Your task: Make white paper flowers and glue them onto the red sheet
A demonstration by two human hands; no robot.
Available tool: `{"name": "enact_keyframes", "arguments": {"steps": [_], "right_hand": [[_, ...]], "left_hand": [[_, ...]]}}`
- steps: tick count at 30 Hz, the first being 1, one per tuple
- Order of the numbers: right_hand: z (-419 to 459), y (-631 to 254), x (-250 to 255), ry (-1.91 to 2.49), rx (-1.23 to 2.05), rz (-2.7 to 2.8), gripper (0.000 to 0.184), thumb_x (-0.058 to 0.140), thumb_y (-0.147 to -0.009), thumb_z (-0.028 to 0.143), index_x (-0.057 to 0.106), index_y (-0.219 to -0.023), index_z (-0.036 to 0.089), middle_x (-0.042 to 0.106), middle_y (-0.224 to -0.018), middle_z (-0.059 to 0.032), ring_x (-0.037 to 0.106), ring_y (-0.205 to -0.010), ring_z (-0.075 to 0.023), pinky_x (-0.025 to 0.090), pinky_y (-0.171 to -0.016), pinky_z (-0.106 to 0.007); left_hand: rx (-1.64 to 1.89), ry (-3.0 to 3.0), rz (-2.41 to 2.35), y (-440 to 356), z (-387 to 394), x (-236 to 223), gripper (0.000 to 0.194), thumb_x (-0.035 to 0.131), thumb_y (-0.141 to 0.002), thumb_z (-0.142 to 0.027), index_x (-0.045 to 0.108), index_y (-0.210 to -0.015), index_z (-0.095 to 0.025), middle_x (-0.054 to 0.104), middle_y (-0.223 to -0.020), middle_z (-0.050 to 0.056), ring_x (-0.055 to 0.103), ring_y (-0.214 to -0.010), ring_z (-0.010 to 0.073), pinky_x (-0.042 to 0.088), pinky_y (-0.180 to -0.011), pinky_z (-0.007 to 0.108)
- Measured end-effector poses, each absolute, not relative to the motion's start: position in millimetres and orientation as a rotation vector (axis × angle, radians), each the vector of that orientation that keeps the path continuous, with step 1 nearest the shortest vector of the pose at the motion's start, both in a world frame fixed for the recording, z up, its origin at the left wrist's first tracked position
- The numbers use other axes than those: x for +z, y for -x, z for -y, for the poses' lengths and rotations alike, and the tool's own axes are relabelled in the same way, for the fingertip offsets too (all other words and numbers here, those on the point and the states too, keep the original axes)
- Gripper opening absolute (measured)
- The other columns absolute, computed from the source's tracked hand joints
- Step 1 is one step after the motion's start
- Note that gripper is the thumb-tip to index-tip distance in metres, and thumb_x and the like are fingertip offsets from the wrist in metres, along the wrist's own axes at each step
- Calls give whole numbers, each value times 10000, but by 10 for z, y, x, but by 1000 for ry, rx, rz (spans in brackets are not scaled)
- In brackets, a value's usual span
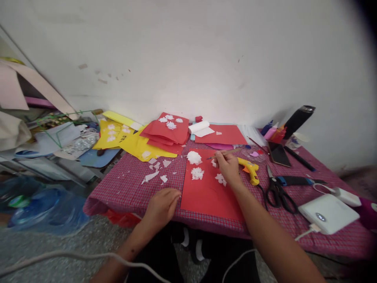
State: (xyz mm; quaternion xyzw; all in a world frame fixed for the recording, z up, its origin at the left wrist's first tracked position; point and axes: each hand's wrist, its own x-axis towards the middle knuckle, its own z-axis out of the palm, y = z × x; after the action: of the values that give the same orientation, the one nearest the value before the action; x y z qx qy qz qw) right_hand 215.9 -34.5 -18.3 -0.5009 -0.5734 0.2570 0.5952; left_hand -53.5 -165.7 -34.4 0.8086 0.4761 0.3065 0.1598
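Note:
A red sheet of paper [206,196] lies in front of me with white paper flowers on it. A fluffy one [194,157] and a layered one [197,173] are on its left half; another flower [220,179] sits near my right forearm, and one more is partly covered by my fingers. My right hand [226,166] pinches a slim wooden-handled tool [234,151] whose dark, thin tip points left, above the sheet. My left hand [163,202] is closed beside the sheet's left edge, fingertips pressed together; whatever they hold is too small to make out.
Torn white scraps [150,177] litter the checked tablecloth [126,196]. Red sheets with flowers [169,131] and yellow paper [138,145] lie behind, near a white paper roll [200,127]. At right are a yellow glue gun [250,169], scissors [278,192], a phone [279,153] and a power bank [328,212].

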Motion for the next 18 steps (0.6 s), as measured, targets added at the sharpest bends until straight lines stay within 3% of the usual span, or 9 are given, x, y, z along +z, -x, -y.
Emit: {"name": "enact_keyframes", "arguments": {"steps": [7, 12, 18], "right_hand": [[335, -2179, -191, 1177, 578, 1321, 382, 553, -860, 490, 630, -666, 171, 610, -589, -22, 527, -516, -149, 414, -500, -260], [343, -2168, -177, 1164, 590, 1325, 372, 552, -859, 501, 625, -699, 173, 608, -591, -17, 527, -512, -148, 418, -503, -258], [332, -2173, -183, 1180, 592, 1343, 391, 548, -864, 501, 622, -652, 181, 621, -606, -31, 541, -518, -156, 427, -510, -269]], "left_hand": [[729, -2459, -1624, 930, 1176, -236, 227, 436, -918, -209, 655, -976, -201, 685, -1032, 87, 611, -1018, 225, 456, -958, 397], [798, -2483, -1812, 1167, 1043, -181, 217, 457, -899, -206, 664, -959, -178, 645, -1153, 114, 572, -1115, 248, 432, -1005, 428], [952, -2350, -1488, 729, 1202, -112, 189, 458, -911, -225, 643, -944, -207, 650, -1144, 76, 577, -1113, 204, 438, -1002, 380]]}}
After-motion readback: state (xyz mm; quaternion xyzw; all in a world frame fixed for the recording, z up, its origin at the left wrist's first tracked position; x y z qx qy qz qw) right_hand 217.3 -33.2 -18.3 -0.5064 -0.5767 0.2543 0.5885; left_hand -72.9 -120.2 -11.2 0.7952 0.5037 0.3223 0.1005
